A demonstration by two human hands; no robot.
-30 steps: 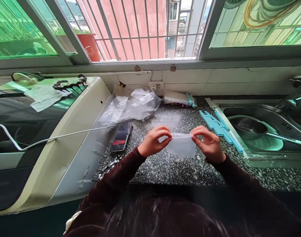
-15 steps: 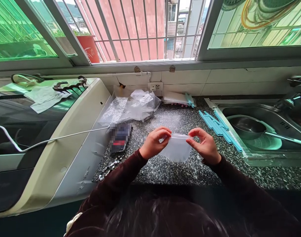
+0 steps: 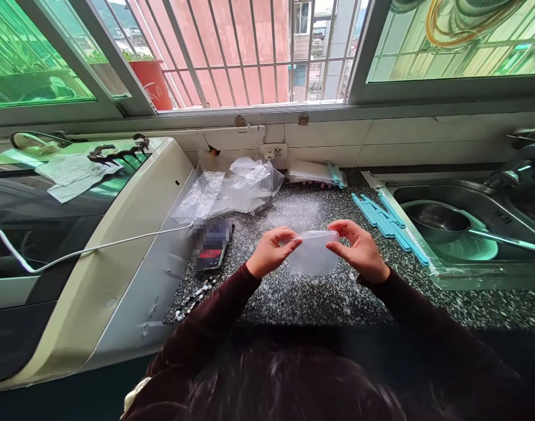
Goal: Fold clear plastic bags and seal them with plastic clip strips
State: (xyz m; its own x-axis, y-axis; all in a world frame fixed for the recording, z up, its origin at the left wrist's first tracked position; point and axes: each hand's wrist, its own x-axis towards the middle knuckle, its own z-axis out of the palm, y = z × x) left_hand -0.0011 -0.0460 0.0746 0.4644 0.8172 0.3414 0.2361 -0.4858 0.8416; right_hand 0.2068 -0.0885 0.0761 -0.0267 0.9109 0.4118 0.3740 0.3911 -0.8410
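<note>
Between my hands, just above the speckled counter (image 3: 276, 301), is a small translucent plastic bag (image 3: 313, 260). My left hand (image 3: 273, 251) pinches its upper left corner between thumb and fingers. At the upper right corner, my right hand (image 3: 357, 248) grips it in the same way. The bag's top edge is stretched between the two pinches, and its lower part hangs toward the counter. Any contents cannot be made out through the cloudy plastic.
Light blue plastic strips (image 3: 387, 225) lie by the sink (image 3: 451, 278), which holds a pan (image 3: 440, 219). Crumpled clear bags (image 3: 245, 187) and a stack of flat bags (image 3: 313, 172) lie along the wall. A phone (image 3: 212, 245) with a white cable sits beside the washing machine (image 3: 131, 251).
The bag's lower part has swung up and away from me, its top edge tilting. My fingers have shifted slightly on its corners, and the whole view has moved a little.
</note>
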